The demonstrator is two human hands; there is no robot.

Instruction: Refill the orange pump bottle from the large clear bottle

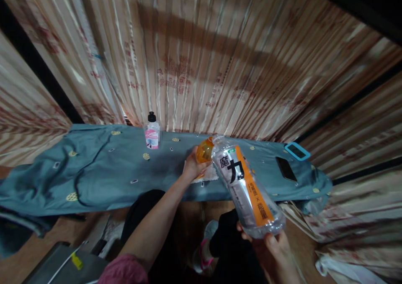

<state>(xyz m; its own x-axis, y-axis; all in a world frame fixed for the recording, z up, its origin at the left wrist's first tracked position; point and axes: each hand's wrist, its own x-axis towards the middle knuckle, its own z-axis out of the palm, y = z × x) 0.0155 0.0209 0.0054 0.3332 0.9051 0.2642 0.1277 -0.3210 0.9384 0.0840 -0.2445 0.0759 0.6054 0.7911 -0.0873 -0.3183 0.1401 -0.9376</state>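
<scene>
The right hand (276, 244) sits closest to the lens, fingers closed round the base of a clear bottle (246, 185) with an orange label, which tilts up and away so its open neck meets an orange cup (204, 150). The left hand (191, 165) is clamped on that cup, holding it just above a white cloth (210, 175) on the table (103, 171). A blue-grey cover drapes the table, hanging over its near edge, and striped curtains close in behind and on both sides. A small bottle (152, 131) with a black cap and pink label stands near the far edge, well left of the cup. To the right lie a dark phone (286, 168) and a blue-framed device (297, 151), near the right end. Most bare cover lies to the left.
</scene>
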